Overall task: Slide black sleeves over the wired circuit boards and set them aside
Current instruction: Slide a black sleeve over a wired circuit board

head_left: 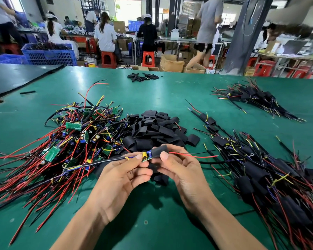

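My left hand [124, 175] pinches a small green circuit board [146, 156] with a yellow coil, its black and blue wires trailing left. My right hand [181, 170] grips a black sleeve [160, 151] that covers the board's right part; a red wire sticks out of the sleeve to the right. Behind my hands lies a heap of loose black sleeves [152, 129]. A big tangle of bare wired boards [70, 139] sits to the left. Sleeved boards are piled at the right [271, 179] and farther back right [251, 98].
The green table mat [152, 222] runs under everything. A small cluster of black pieces [143, 77] lies at the far edge, a dark panel [16, 76] at the far left. Beyond the table people sit on red stools among blue crates and cardboard boxes.
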The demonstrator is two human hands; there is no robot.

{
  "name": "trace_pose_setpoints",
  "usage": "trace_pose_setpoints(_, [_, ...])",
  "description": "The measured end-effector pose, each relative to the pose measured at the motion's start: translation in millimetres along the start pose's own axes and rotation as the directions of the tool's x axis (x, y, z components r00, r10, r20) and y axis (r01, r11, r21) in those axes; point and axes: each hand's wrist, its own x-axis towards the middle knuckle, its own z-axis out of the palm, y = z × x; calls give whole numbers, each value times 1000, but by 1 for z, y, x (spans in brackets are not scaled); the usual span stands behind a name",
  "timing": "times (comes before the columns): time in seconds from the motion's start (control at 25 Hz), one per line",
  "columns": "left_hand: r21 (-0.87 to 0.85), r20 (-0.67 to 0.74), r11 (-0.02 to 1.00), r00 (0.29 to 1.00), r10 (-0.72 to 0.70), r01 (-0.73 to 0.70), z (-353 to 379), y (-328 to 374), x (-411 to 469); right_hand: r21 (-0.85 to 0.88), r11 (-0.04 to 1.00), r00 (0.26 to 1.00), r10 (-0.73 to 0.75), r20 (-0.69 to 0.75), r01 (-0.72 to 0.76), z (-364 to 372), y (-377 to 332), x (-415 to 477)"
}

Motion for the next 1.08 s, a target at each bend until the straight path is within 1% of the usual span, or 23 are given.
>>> trace_pose_setpoints(0.08, [-13, -3, 1000, 1000, -11, 11, 1, 0, 0, 39, 999, 1000, 27, -5, -27, 1, 0, 0])
trace_pose_setpoints(0.2, [-1, 33, 1000, 999, 14, -14, 0, -2, 0, 101, 994, 999, 37, 5, -37, 5, 0, -1])
trace_pose_setpoints(0.28, [6, 32, 1000, 999, 31, -31, -1, -4, 1, 105, 994, 999, 39, 4, -39, 5, 1, -2])
trace_pose_setpoints(0.4, [52, 18, 994, 996, 92, -93, -2, -7, 2, 25, 999, 999, 27, -24, -26, 3, 4, -2])
trace_pose_setpoints(0.56, [230, 10, 941, 968, 252, -247, -1, -14, 0, -6, 1000, 999, -7, -32, 7, 3, 4, -2])
trace_pose_setpoints(0.64, [224, 11, 943, 968, 251, -247, -1, -15, 1, 7, 1000, 1000, -3, -28, 3, 4, 4, -2])
trace_pose_setpoints(0.72, [169, 28, 967, 981, 190, -192, -1, -13, 3, 7, 1000, 999, 9, -32, -9, 4, 4, -2])
trace_pose_setpoints(0.8, [143, 38, 977, 987, 153, -157, -2, -13, 4, -68, 998, 998, -4, -62, -1, 4, 5, -2])
trace_pose_setpoints(0.88, [156, 28, 971, 984, 178, -181, -2, -13, 3, -121, 992, 996, -32, -80, 23, 5, 5, -3])
trace_pose_setpoints(0.96, [188, 17, 955, 973, 230, -229, 0, -13, 1, -132, 990, 997, -59, -53, 51, 5, 3, -3])
trace_pose_setpoints(1.08, [225, 3, 928, 952, 305, -298, 2, -13, -1, -131, 991, 999, -43, -28, 39, 7, 1, -3])
